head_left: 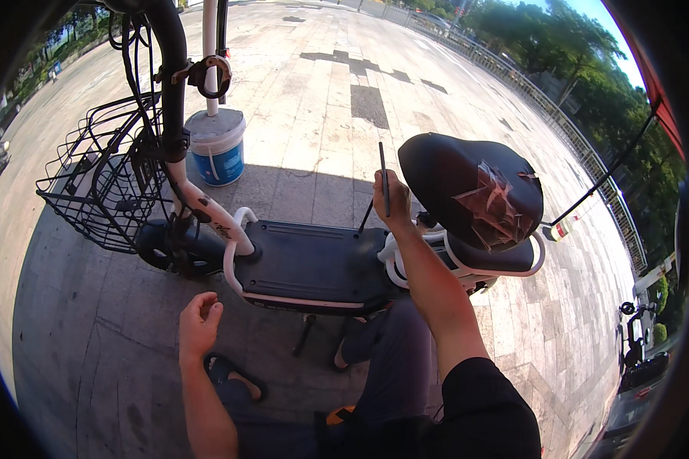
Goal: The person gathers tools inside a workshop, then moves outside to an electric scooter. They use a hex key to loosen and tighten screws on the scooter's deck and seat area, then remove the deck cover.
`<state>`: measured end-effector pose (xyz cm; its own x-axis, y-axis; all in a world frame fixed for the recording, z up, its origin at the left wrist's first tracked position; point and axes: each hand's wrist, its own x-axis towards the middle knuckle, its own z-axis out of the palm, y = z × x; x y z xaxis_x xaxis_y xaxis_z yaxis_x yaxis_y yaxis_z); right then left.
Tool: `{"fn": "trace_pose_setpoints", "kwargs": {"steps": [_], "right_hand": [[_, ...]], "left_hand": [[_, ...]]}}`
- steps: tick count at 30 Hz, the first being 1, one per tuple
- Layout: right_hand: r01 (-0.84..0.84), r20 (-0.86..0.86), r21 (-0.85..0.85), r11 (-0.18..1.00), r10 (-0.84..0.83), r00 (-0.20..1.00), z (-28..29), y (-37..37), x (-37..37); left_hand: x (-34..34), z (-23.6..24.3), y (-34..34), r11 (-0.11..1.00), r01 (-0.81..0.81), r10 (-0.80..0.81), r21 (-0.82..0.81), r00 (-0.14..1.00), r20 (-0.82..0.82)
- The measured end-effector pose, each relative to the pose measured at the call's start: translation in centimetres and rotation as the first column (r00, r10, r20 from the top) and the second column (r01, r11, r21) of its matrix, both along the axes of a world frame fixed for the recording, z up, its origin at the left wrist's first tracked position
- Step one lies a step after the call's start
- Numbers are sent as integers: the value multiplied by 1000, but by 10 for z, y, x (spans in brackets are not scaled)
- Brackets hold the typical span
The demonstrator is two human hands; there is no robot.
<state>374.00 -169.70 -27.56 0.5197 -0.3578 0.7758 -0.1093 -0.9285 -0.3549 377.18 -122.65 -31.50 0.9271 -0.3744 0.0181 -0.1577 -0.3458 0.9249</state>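
Note:
A small electric scooter stands side-on before me, with a dark flat footboard (314, 256) and a dark seat (471, 191) whose cover is torn and patched with tape. My right hand (391, 200) is closed round a thin dark rod (383, 164), held upright beside the seat's front. Below that hand, a second slim dark rod (366, 218) slants down to the footboard's far edge; I cannot tell whether the two are joined. My left hand (199, 325) hovers short of the footboard's near left corner, its fingers loosely curled, the thumb apart and nothing seen in them.
At the left are the scooter's black wire basket (99, 180) and its front wheel (180, 249). Behind them, a blue and white bucket (218, 157) bears a white pole (210, 61). On the right, a dark pole (605, 172) rises toward a red canopy; a railing (543, 99) runs behind.

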Motion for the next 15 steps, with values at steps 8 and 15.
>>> {"fn": "trace_pose_setpoints", "kwargs": {"steps": [8, 15], "right_hand": [[12, -43, 110, 994, -7, 999, -26, 4, -5], [134, -85, 71, 988, -128, 988, -31, 4, -8]], "left_hand": [[-4, 7, -7, 994, -8, 3, 107, 999, 50], [-2, 3, -8, 998, 8, -10, 64, 999, 37]]}}
